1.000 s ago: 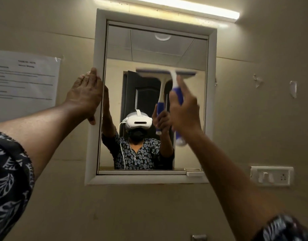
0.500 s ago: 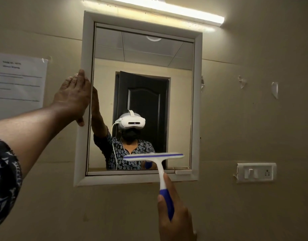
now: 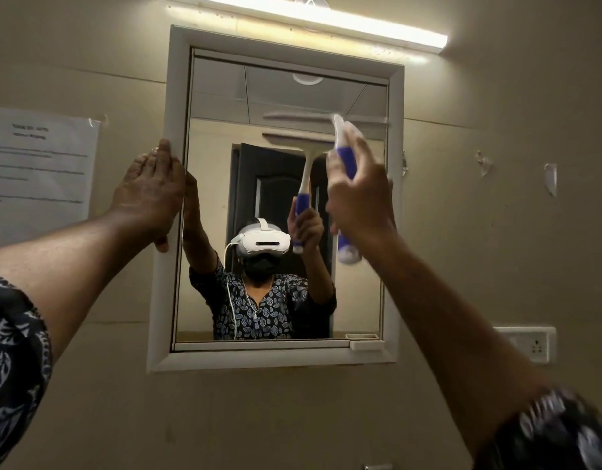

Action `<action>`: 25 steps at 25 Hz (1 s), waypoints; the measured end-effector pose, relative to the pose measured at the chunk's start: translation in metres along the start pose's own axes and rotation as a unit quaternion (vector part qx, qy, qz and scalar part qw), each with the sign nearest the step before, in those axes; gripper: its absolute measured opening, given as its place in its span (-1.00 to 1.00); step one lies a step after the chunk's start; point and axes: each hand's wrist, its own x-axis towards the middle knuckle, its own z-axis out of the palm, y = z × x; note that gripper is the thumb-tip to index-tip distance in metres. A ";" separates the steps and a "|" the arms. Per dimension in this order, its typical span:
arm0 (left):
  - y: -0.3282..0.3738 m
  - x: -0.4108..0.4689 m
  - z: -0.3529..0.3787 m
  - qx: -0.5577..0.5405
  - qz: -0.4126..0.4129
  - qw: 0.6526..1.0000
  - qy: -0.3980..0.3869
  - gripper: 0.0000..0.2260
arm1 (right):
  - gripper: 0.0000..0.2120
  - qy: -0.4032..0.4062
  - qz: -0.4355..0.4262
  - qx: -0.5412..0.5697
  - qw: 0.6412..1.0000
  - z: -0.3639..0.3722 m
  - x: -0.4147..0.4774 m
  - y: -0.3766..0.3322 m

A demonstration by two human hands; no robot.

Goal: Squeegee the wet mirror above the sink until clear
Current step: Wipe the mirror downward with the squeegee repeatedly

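**Squeegee high on the glass, other hand bracing the frame**

The right hand is raised in front of the right half of the mirror, its fingers clamped round the blue-and-white handle of the squeegee. The handle runs up out of the top of that grip and its rounded end shows below the heel of the hand. Above the fingers the pale blade lies roughly level across the upper part of the glass, reaching from the middle of the mirror to its right edge – blurred, so whether the rubber edge touches the glass cannot be told. The reflection of the blade sits just under it.

The left hand lies flat on the left side of the white mirror frame. Its fingers are straight and held together, pointing up along the frame, with the thumb hanging below the palm. They curl round nothing.

Between the two sets of fingers the glass reflects a person in a white headset and a leaf-patterned top, with a dark door behind. Whether the surface is wet or dry cannot be made out.

Well above both hands a lit tube light runs along the wall. Left of the left fingers a printed paper sheet is taped up – its text is unreadable. Below and to the right of the right fingers sits a white socket plate.
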 end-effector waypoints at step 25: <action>0.000 -0.009 -0.008 -0.027 0.002 1.000 -0.002 0.23 | -0.56 -0.052 0.051 -0.011 0.997 -0.013 0.002 0.011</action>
